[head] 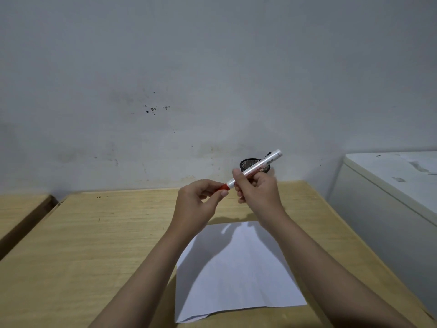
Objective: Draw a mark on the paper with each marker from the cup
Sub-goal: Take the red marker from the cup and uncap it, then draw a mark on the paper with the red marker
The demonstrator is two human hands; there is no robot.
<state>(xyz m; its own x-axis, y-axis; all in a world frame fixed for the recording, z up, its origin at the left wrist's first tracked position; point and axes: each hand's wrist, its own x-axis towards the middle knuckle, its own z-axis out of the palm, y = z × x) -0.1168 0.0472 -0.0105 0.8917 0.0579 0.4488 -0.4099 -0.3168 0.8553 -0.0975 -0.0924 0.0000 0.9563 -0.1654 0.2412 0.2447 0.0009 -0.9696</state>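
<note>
Paper (236, 268) on surface (94, 233) unmarked. Right hand (257, 188) clasps red marker (255, 170) barrel above it; left hand (198, 200) pinches red cap (222, 187). Mesh cup (250, 165) behind holds another; every mark remains.

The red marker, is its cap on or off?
On. The red cap sits on the marker, pinched by the left hand; the right hand grips the barrel.
</note>
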